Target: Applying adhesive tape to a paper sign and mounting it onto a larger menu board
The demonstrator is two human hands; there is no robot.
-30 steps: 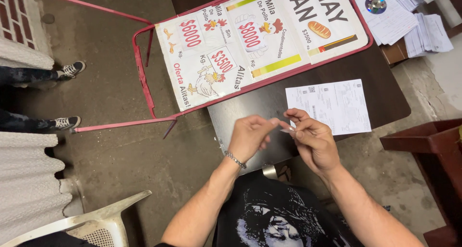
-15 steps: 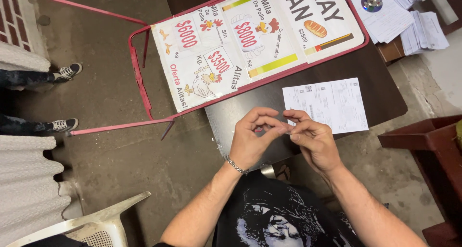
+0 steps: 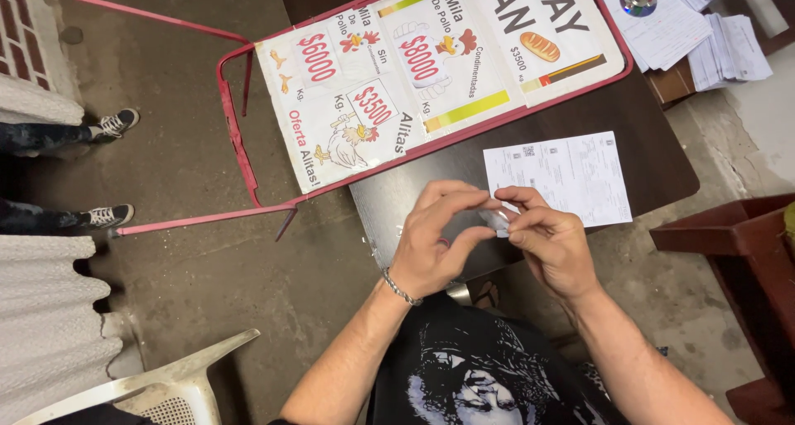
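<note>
Head view shows both hands close together over the near edge of the dark brown wooden tabletop. Left hand has its fingers curled, and its fingertips meet those of the right hand. Between them they pinch a small clear shiny piece; I cannot tell what it is. Left wrist wears a thin silver chain bracelet. Just past the hands lies a white printed paper sheet flat on the tabletop. Farther back rests a big white sign with chicken drawings and a red metal frame, hanging partly off the tabletop. Beside it sits a white paper stack with a shiny disc.
</note>
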